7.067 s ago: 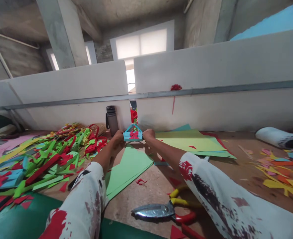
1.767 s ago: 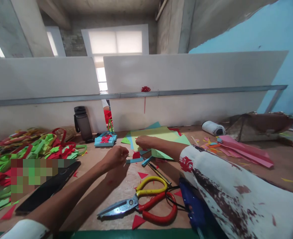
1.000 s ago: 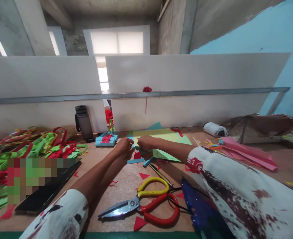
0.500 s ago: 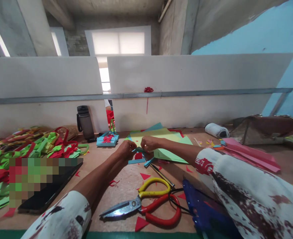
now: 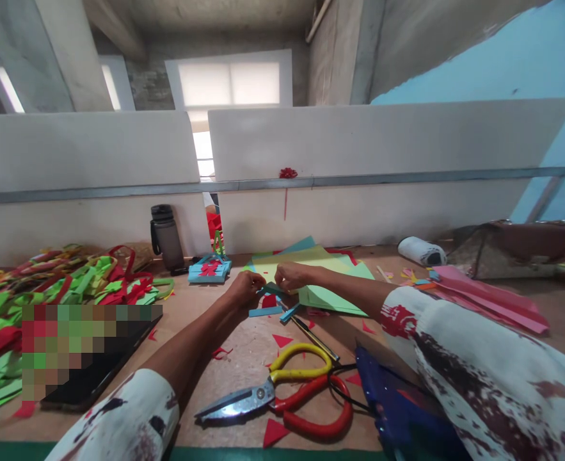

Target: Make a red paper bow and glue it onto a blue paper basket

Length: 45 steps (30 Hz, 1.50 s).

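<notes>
A dark teal paper strip (image 5: 273,289) stretches between my two hands, above the middle of the table. The fingers of my left hand (image 5: 247,287) are closed on its left end. My right hand (image 5: 292,275) pinches it near the other end, its fingertips partly hidden. Below them a flat blue paper strip (image 5: 265,312) and a short folded blue piece (image 5: 290,313) lie on the tabletop. Sheets of pale green and yellow paper (image 5: 333,299) lie under and behind my right forearm. A pen (image 5: 317,339) rests nearer me, pointing toward the folded piece.
Large scissors (image 5: 237,404) with yellow and red handles lie in front, beside a dark blue pouch (image 5: 402,410). At left are a phone (image 5: 95,378) and heaped paper strips (image 5: 4,314). Behind stand a bottle (image 5: 166,240) and small blue paper basket (image 5: 208,271). Pink paper (image 5: 493,298) lies right.
The teal strip looks a little flatter between my hands, which stay almost in place. The whole view has shifted slightly.
</notes>
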Tool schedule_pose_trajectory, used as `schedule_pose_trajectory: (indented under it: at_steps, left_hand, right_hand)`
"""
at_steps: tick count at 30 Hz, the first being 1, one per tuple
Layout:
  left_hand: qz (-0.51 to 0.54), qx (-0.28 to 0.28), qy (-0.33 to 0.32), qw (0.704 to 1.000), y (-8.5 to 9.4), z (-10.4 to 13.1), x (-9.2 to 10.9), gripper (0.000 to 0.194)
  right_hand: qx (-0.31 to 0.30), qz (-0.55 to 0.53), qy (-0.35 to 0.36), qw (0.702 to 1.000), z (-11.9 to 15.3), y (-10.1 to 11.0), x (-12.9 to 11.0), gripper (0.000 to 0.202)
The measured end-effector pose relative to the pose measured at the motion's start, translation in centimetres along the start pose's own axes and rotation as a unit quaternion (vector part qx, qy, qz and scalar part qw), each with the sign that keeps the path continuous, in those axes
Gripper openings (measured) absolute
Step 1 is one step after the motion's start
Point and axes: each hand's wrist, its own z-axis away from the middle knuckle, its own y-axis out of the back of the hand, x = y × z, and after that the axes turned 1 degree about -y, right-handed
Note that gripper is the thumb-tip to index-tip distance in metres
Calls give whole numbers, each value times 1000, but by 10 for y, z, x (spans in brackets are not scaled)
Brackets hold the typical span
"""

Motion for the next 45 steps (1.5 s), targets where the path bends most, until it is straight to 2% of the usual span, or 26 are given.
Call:
schedule_pose_trajectory:
  at_steps: [10,22,30,36,45]
  left_hand:
    - [48,14,28,998,1,1,3,28]
    - [87,40,90,991,-2,-2,0,28]
    - [63,45,52,996,1,0,5,28]
    - [23,25,15,999,0,1,3,28]
    - [-67,11,-33,997,-2,2,7,27]
  right_hand:
    - [-3,31,-9,999,-3,-3,3,30]
    - [21,112,-20,993,-4,-15,-26,31]
    - [60,43,-41,996,-5,-14,-5,28]
    - [37,-32,-38,998,2,-15,3,30]
    - [5,-115,-50,992,8,-7,0,31]
